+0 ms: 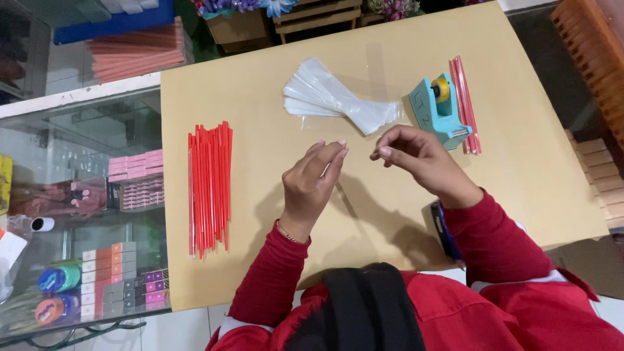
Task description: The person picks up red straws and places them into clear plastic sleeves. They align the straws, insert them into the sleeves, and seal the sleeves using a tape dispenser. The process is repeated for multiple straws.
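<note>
My left hand (313, 182) and my right hand (416, 159) are raised over the middle of the tan table (520, 169), fingertips close together. Both pinch a thin clear plastic sleeve (348, 201) that is barely visible and hangs down between them. Just beyond the hands lies a fanned pile of clear plastic sleeves (335, 97). A bundle of red sticks (209, 188) lies to the left of my left hand. To the right of the pile stands a teal tape dispenser (437, 110), with a few sleeved red sticks (465, 104) beside it.
A dark phone-like object (444, 231) lies at the table's near edge under my right forearm. Left of the table is a glass display case (84, 214) with small boxes and jars. Wooden crates and flowers (279, 13) stand behind the table.
</note>
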